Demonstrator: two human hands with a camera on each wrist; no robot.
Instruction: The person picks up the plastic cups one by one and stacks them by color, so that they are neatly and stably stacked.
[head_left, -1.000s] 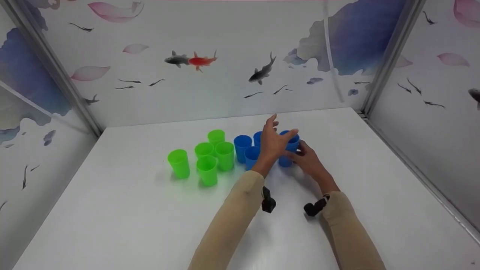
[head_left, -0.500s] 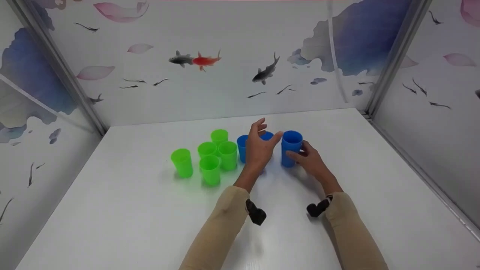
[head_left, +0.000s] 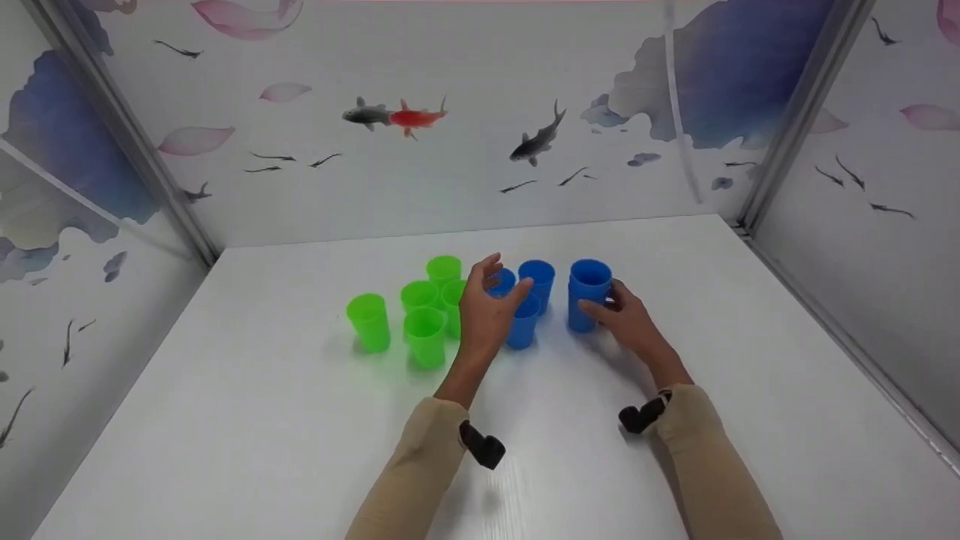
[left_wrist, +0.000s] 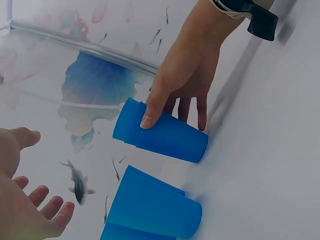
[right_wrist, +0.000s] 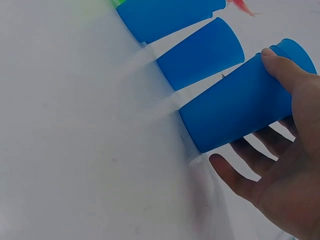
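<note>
Two blue cups [head_left: 581,321], one nested in the other, stand upright on the white table. My right hand [head_left: 632,322] grips this stack from the right, its thumb on the near side. The right wrist view shows the thumb near the rims of the stack [right_wrist: 235,100] and the fingers around the far side. My left hand [head_left: 484,313] is raised in front of the cups, fingers apart, holding nothing. Beside and partly behind it are three single blue cups [head_left: 523,326]. In the left wrist view the left hand [left_wrist: 25,200] is apart from any cup.
Several green cups [head_left: 426,341] stand upright left of the blue ones, one green cup [head_left: 369,324] a little apart. My left hand hides part of one. Printed panels [head_left: 450,195] with metal corner posts border the table [head_left: 262,435] at the back and sides.
My left hand has moved left, away from the stacked blue cups, uncovering blue cups and now covering part of a green one. The right hand has kept holding the stack in place.
</note>
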